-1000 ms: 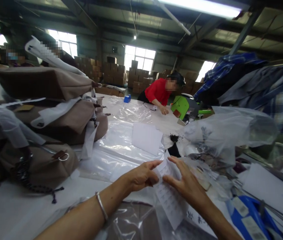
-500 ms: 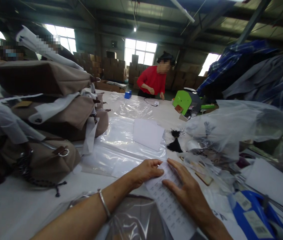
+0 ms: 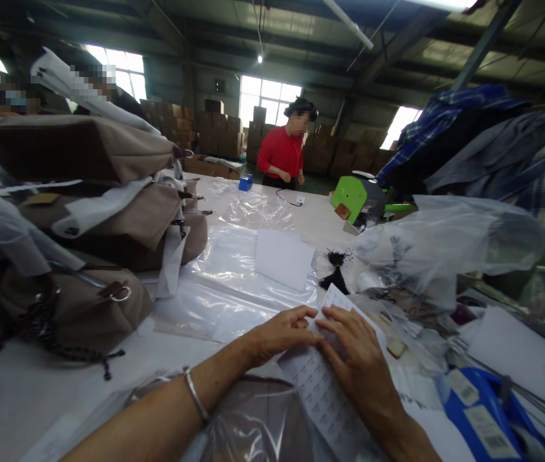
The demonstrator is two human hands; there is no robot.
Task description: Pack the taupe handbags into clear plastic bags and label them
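A white sheet of small printed labels (image 3: 319,388) slants across the front of the table, over a brown item in a clear plastic bag (image 3: 258,420). My left hand (image 3: 286,330) pinches the sheet at its left edge, thumb and fingers close together. My right hand (image 3: 356,350) lies over the sheet's middle, its fingers bent and their tips meeting the paper near my left fingertips. Whatever lies between the fingertips is too small to make out. The sheet's far end sticks out beyond both hands.
Brown bags (image 3: 142,218) are piled at the left. Flat clear plastic bags (image 3: 195,305) and white paper (image 3: 285,260) lie ahead. Black strings (image 3: 335,279), a green machine (image 3: 352,199), crumpled plastic (image 3: 450,237) and a blue tape dispenser (image 3: 479,410) are rightward. A person in red (image 3: 282,154) stands opposite.
The label sheet has shifted forward, so its far end now shows past my hands. My right hand has closed in toward my left, fingers more bent. The person opposite has moved slightly left.
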